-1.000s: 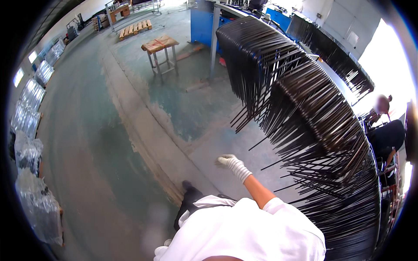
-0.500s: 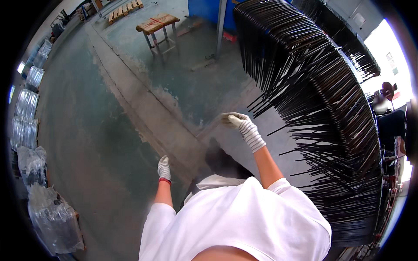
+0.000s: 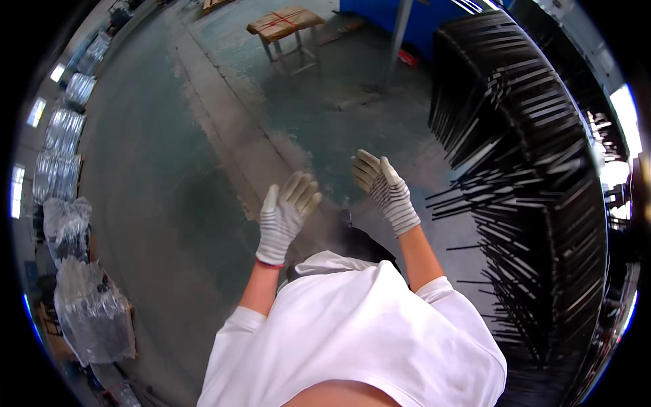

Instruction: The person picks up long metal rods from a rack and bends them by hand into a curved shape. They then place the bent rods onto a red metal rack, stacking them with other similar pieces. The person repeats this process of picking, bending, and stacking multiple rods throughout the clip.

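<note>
Both hands wear white knit work gloves with thin dark stripes, and both are in the air before my body. My left hand (image 3: 285, 214), with a red cuff edge, has its fingers spread and holds nothing. A short way to its right, my right hand (image 3: 383, 186) is also empty, fingers stretched out and thumb apart. Closest to the right hand is a long rack of thin black rods (image 3: 522, 197), whose loose ends stick out toward me; the hand does not touch them.
Ahead stands a small metal-legged stool (image 3: 286, 24) with a wrapped, red-strapped top. A grey post (image 3: 400, 34) rises by a blue panel (image 3: 366, 12). Along the left edge are plastic-wrapped stacks (image 3: 95, 312). A worn pale strip (image 3: 230, 125) crosses the green floor.
My left hand has risen and moved right, its fingers now spread. The right hand's fingers have opened out. The surroundings have shifted right in the view.
</note>
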Available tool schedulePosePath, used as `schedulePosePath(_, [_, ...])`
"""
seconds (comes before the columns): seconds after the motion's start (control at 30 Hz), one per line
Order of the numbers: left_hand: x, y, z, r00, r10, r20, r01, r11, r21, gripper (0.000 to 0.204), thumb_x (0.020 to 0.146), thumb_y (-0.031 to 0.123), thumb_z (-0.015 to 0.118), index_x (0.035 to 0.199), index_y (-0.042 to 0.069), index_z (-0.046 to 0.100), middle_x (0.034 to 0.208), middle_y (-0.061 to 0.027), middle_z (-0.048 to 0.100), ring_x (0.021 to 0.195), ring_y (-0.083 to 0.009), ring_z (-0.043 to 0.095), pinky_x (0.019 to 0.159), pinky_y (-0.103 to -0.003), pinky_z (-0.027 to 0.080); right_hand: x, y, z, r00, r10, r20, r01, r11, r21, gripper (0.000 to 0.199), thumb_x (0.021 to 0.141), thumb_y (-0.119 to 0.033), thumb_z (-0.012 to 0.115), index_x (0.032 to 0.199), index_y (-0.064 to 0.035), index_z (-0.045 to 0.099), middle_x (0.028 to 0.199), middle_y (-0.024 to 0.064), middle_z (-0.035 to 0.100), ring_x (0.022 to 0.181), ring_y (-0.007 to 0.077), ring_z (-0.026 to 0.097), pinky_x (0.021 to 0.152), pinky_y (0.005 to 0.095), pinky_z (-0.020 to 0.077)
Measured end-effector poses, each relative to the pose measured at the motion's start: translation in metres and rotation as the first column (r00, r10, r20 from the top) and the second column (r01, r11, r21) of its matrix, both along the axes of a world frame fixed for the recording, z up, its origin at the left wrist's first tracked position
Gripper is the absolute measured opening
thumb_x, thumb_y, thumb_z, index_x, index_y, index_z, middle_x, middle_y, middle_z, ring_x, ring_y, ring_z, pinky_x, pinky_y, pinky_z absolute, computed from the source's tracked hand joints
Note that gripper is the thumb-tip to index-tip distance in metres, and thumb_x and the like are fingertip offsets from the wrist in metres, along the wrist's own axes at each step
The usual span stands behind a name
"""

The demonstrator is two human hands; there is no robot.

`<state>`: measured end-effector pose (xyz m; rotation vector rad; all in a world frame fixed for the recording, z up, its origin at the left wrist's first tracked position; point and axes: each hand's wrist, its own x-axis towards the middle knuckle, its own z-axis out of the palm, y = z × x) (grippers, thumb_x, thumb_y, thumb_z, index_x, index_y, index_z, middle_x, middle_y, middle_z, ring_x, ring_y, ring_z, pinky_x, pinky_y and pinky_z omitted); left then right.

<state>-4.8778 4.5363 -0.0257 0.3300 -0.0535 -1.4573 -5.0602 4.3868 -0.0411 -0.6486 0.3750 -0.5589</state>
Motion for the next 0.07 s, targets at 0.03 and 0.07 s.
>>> schedulePosePath(0.03, [-0.001, -0.02, 0.008, 0.999, -0.044, -0.015, 0.042, 0.997, -0.071, 0.053, 0.09, 0.038, 0.035, 0.128, 0.001, 0.035, 0.129, -0.0152, 0.04, 0.122, -0.0286, 0.035, 0.103, -0.042, 0.025, 0.011, -0.009, 0.003, 1.0, 0.011, 0.016, -0.011, 1.0, -0.009, 0.075, 0.083, -0.052, 0.043, 0.132, 0.0002, 0.024, 0.136, 0.0183, 0.026, 0.127, 0.0287, 0.025, 0.104, 0.0401, 0.0183])
schedulePosePath(0.07, [-0.001, -0.043, 0.018, 0.996, -0.086, -0.017, 0.084, 0.992, -0.094, 0.056, 0.089, 0.041, 0.036, 0.129, 0.001, 0.034, 0.13, -0.014, 0.04, 0.122, -0.0293, 0.035, 0.105, -0.042, 0.02, 0.03, -0.019, 0.005, 0.998, 0.05, 0.044, -0.049, 0.998, -0.042, 0.083, 0.08, -0.059, 0.042, 0.133, 0.0015, 0.022, 0.136, 0.0208, 0.026, 0.127, 0.0347, 0.023, 0.105, 0.0431, 0.0124])
